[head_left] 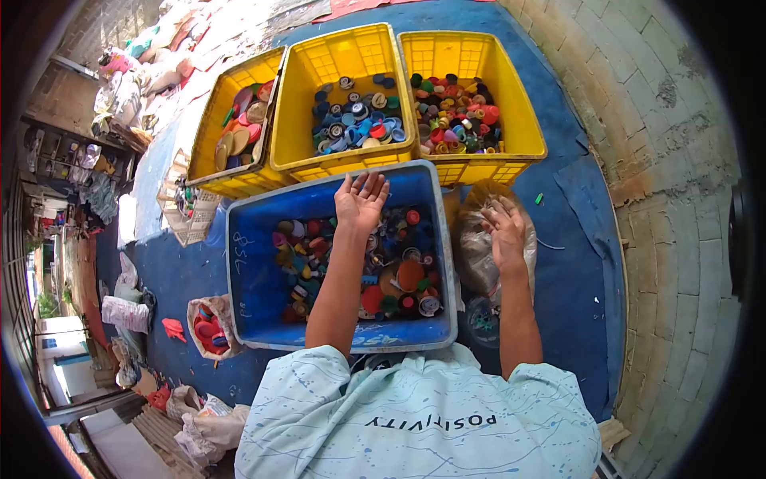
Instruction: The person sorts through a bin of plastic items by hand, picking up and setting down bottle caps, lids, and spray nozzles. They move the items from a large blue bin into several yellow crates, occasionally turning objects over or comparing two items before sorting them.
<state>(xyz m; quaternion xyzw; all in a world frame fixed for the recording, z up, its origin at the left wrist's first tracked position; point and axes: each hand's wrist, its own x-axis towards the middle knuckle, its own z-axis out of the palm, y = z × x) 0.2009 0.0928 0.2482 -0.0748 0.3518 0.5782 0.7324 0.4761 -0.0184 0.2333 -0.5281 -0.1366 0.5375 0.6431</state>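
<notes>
My left hand is held palm up over the far rim of a blue crate, its fingers apart and nothing in it. Inside this crate lies a mix of plastic caps and lids, among them an orange lid. My right hand hovers to the right of the crate, fingers loosely bent and apart, with no object showing in it. It overlaps a clear plastic bag standing beside the crate. My left forearm hides part of the caps.
Behind the blue crate stand three yellow crates: left, middle and right, each holding sorted caps or lids. A white basket and a sack of red lids are on the left. A block wall borders the right.
</notes>
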